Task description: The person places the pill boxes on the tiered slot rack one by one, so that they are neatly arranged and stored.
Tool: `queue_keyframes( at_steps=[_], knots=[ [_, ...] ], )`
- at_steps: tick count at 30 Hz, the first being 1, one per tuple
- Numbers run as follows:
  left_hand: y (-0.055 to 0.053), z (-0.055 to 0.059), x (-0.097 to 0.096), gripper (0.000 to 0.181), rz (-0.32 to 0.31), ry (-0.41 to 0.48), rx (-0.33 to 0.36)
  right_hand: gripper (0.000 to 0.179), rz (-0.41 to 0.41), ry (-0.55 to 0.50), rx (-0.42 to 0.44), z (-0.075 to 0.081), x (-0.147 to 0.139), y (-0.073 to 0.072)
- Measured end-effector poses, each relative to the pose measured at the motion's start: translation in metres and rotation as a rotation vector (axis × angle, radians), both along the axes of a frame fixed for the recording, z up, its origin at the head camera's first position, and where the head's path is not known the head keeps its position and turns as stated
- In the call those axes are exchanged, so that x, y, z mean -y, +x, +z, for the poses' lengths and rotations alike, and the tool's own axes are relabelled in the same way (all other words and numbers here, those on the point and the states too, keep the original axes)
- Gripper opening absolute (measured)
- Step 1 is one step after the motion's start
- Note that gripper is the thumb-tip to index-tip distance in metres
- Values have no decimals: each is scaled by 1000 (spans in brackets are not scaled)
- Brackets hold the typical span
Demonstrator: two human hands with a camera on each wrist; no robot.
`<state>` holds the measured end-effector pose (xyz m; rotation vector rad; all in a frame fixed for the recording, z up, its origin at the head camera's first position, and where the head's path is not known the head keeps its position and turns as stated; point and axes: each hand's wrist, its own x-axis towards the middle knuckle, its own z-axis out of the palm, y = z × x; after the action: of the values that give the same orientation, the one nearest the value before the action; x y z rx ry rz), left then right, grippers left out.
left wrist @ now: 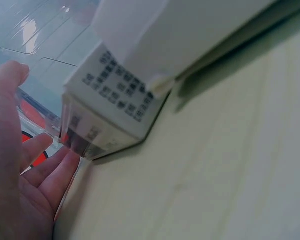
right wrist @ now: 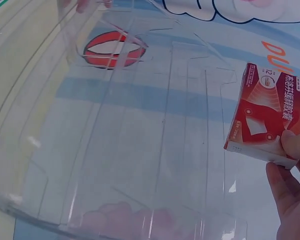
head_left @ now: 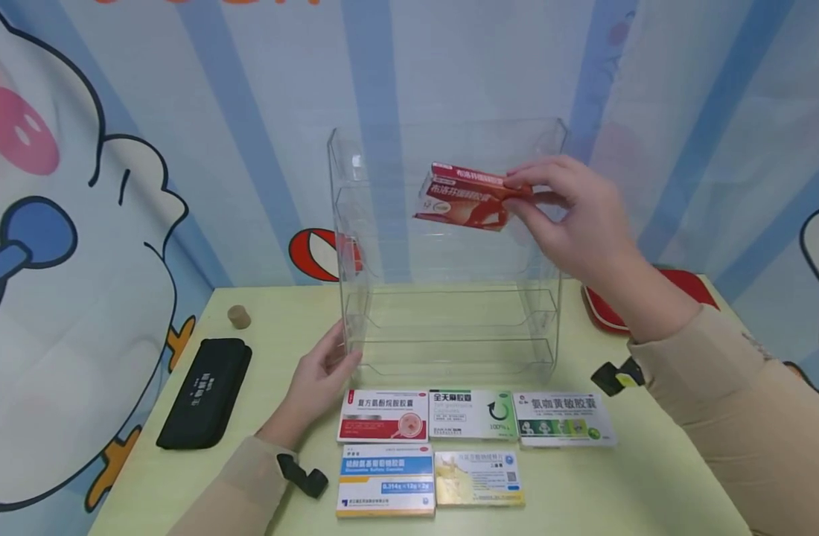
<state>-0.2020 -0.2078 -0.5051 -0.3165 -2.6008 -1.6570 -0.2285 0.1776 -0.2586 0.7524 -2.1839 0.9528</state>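
Observation:
My right hand [head_left: 580, 212] pinches one end of a red medicine box [head_left: 459, 197] between thumb and fingers, holding it up in front of the upper part of a clear plastic display rack [head_left: 450, 357]. The right wrist view shows the same box [right wrist: 267, 107] tilted, with the thumb on its printed face. At the rack's lower left side, my left hand [head_left: 319, 372] grips the edge, thumb in front and fingers behind. Several medicine boxes lie flat before the rack, among them a red and white box [head_left: 383, 417] closest to that hand and a green and white box [head_left: 473, 415].
In the front row lie a blue and white box [head_left: 386, 480] and a yellow and white box [head_left: 479, 479]. A black case [head_left: 205, 393] and a small cork [head_left: 238, 316] lie at left. Behind my right forearm is a red case [head_left: 687, 286]. A printed curtain [head_left: 269, 149] hangs behind the table.

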Motion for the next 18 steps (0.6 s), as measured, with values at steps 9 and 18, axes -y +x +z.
queue_keyframes(
  at_steps=[9, 18],
  knots=[
    [2, 1, 0, 71, 5, -7, -12, 22, -52, -140, 15, 16, 38, -29],
    [-1, -5, -3, 70, 2, 17, 9, 24, -119, -125, -117, 18, 69, -54]
  ],
)
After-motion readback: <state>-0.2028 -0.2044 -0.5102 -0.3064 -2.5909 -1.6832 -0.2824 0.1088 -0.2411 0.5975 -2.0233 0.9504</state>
